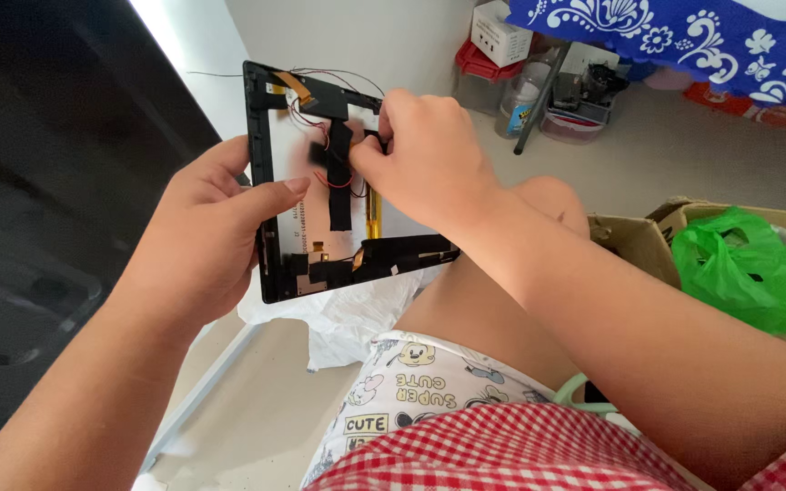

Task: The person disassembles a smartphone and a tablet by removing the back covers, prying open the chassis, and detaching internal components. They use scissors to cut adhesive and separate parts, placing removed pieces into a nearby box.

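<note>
Two hands on opened tablet back [320, 182], black frame, tape strips, red wires, left hand [202, 236] grip clasping edge, right hand [429, 159] grip pinching tape.

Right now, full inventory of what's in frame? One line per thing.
opened tablet frame: 1, black rim with pale back panel, black tape strips and thin red wires, held up between both hands
white plastic bag: 1, white, below the frame
cardboard box: 1, brown, at right
green plastic bag: 1, bright green, inside the box
small white carton: 1, white, on the clutter at top
clear containers: several, clear with a red lid behind, on the floor at top
patterned cloth: 1, blue and white, top right
dark panel: 1, black, at left
left hand: grips the frame's left edge
right hand: fingers pinched at the parts near the frame's top
</note>
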